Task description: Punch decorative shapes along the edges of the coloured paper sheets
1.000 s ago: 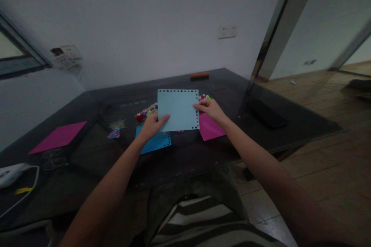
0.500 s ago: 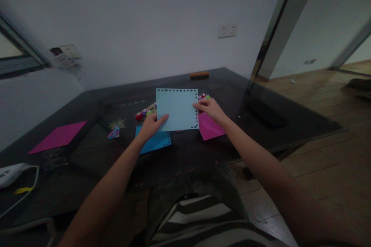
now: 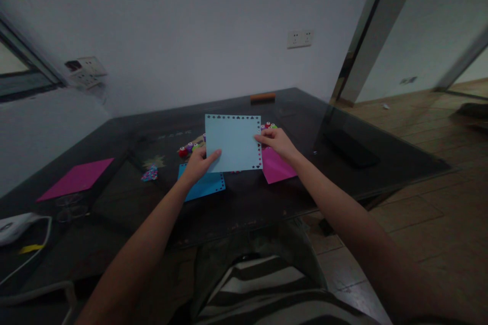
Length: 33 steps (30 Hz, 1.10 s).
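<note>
A light blue sheet [image 3: 234, 142] with small shapes punched along its top and right edges is held up above the table. My left hand [image 3: 198, 163] grips its lower left side, thumb on the front and fingers behind. At the right edge, my right hand [image 3: 277, 141] pinches the same sheet. Beneath it on the left lies a darker blue sheet [image 3: 202, 188] with a punched edge. A pink sheet [image 3: 276, 166] lies below my right hand. Red, purple and green round-topped items [image 3: 183, 152] show partly behind the light blue sheet.
The dark table [image 3: 244, 218] also bears a pink sheet [image 3: 78, 177] at left, a small patterned heap [image 3: 150, 173], a white device [image 3: 15, 228] with a cable, a yellow scrap [image 3: 30, 249], an orange-brown bar [image 3: 263, 97] at the back and a dark flat object [image 3: 351, 148] at right.
</note>
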Each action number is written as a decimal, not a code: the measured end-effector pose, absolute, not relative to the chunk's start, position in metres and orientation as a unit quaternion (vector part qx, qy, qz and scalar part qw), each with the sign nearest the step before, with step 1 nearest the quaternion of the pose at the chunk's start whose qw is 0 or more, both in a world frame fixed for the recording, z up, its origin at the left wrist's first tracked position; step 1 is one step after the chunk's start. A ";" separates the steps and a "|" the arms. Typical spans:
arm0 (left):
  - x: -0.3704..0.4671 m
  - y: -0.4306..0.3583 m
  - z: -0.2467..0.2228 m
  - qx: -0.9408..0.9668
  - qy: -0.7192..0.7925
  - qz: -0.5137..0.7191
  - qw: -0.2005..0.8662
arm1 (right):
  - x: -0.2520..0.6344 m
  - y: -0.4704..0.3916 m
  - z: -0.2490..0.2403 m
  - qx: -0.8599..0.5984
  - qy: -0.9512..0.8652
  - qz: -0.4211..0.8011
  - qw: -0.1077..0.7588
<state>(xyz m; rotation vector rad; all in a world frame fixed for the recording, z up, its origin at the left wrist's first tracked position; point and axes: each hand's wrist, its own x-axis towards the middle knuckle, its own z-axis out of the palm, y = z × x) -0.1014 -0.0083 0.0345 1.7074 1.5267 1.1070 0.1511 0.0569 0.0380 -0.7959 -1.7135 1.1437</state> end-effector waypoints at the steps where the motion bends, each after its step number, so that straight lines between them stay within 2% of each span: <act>1: -0.101 -0.008 0.035 0.641 0.572 0.417 0.296 | 0.151 0.057 0.038 -0.322 -0.693 0.462 0.450; 13: -0.099 -0.009 0.038 0.636 0.557 0.461 0.270 | 0.152 0.061 0.034 -0.317 -0.685 0.473 0.454; 33: -0.098 -0.006 0.036 0.570 0.549 0.484 0.375 | 0.152 0.063 0.032 -0.324 -0.676 0.476 0.461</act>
